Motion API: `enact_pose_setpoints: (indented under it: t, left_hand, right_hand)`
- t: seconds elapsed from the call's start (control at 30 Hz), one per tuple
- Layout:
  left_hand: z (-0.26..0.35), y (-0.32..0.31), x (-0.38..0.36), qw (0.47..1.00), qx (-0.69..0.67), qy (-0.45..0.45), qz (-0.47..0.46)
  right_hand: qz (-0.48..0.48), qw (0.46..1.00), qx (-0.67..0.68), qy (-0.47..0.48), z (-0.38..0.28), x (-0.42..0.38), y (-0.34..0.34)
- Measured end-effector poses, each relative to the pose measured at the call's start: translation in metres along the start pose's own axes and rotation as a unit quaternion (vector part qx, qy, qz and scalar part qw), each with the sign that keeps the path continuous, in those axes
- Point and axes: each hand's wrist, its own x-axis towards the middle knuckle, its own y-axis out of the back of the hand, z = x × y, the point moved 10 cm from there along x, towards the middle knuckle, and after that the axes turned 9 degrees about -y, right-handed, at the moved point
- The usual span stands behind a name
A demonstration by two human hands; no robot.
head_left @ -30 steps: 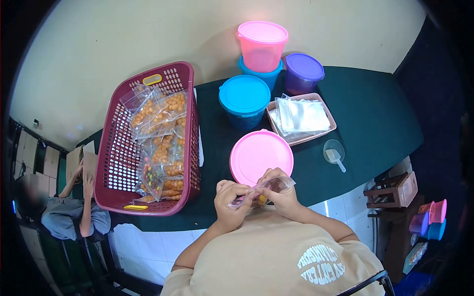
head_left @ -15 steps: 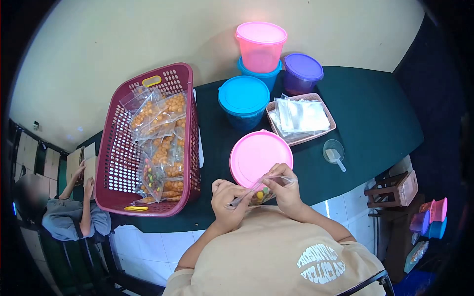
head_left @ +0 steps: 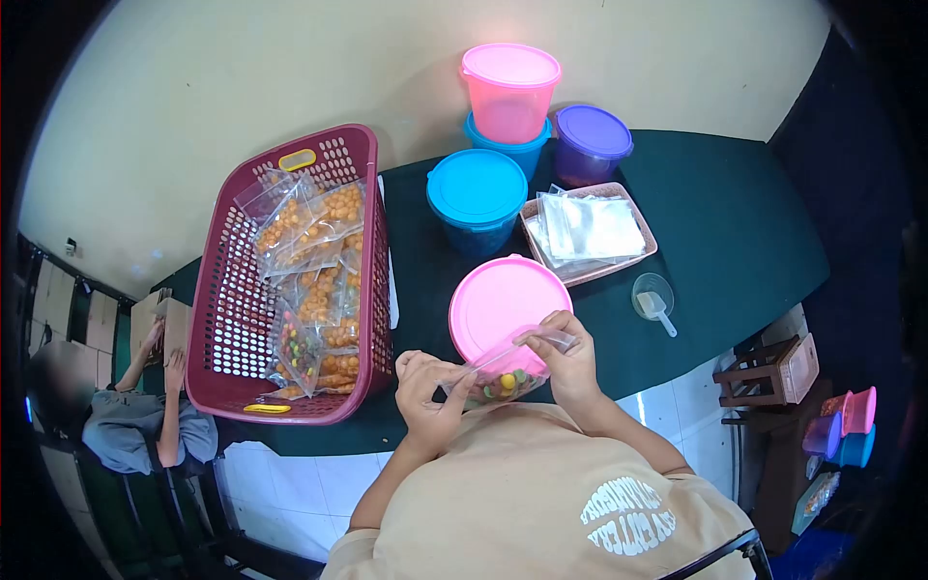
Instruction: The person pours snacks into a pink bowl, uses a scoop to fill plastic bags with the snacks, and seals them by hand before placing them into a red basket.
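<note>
A clear plastic bag (head_left: 503,379) with green, yellow and dark sweets at its bottom is stretched between my two hands, just in front of the pink-lidded tub (head_left: 510,304). My left hand (head_left: 430,398) pinches the bag's left end between thumb and fingers. At the upper right corner, my right hand (head_left: 565,365) grips the bag's edge. To the left stands a maroon basket (head_left: 372,319), which holds filled bags (head_left: 324,246) of orange snacks and one bag of coloured sweets (head_left: 295,350).
Blue tubs (head_left: 478,188), a pink tub (head_left: 510,92) and a purple tub (head_left: 593,135) stand at the back. A tray (head_left: 650,237) of empty bags and a small bowl (head_left: 652,295) with a scoop sit right. Another person (head_left: 145,425) sits at far left.
My hands have moved slightly apart, and the bag is pulled wider and flatter between them, showing more of the sweets. The other person's hands have shifted a little.
</note>
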Motion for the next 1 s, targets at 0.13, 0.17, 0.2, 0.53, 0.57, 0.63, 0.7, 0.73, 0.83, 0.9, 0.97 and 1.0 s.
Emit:
enact_pose_setpoints:
  t: [0.13,0.17,0.2,0.53,0.57,0.63,0.7,0.73,0.83,0.9,0.97,1.0]
  left_hand:
    - [-0.005,0.009,-0.001,1.0,0.008,0.016,0.013]
    - [-0.005,0.012,0.0,1.0,0.014,0.021,0.014]
    - [-0.005,0.013,0.0,0.999,0.019,0.027,0.015]
    - [0.003,0.028,0.01,1.0,-0.001,0.008,0.022]
    - [0.006,0.032,0.012,0.999,0.005,0.0,0.035]
    - [0.011,0.035,0.016,0.999,-0.004,-0.024,0.043]
    - [0.016,0.04,0.026,0.997,-0.011,-0.038,0.07]
    - [0.013,0.04,0.033,0.998,-0.019,-0.022,0.055]
    - [0.013,0.036,0.05,0.991,-0.092,0.039,0.083]
    - [0.029,0.041,0.041,0.99,0.091,-0.021,0.102]
    - [0.044,0.029,0.033,0.992,0.035,-0.074,0.1]
    - [0.04,0.008,0.037,0.998,-0.03,-0.045,0.022]
  right_hand:
    - [0.005,0.999,0.033,0.022,0.0,0.006,0.012]
    - [0.004,0.999,0.03,0.025,-0.001,0.006,0.014]
    - [0.002,0.999,0.027,0.028,-0.002,0.006,0.016]
    - [0.02,0.999,0.024,0.032,-0.03,-0.011,0.013]
    - [0.017,0.999,0.016,0.029,-0.036,-0.013,0.011]
    - [0.012,0.999,0.012,0.04,-0.042,-0.014,0.009]
    - [0.001,0.994,-0.023,0.109,-0.058,-0.016,0.009]
    - [-0.021,0.992,-0.008,0.125,-0.066,-0.015,0.004]
    - [-0.056,0.99,-0.018,0.129,-0.094,-0.013,-0.009]
    - [0.063,0.975,-0.055,0.206,-0.13,-0.025,-0.004]
    - [0.04,0.937,-0.09,0.334,-0.144,-0.036,-0.009]
    - [-0.01,0.918,-0.089,0.386,-0.148,-0.042,-0.029]
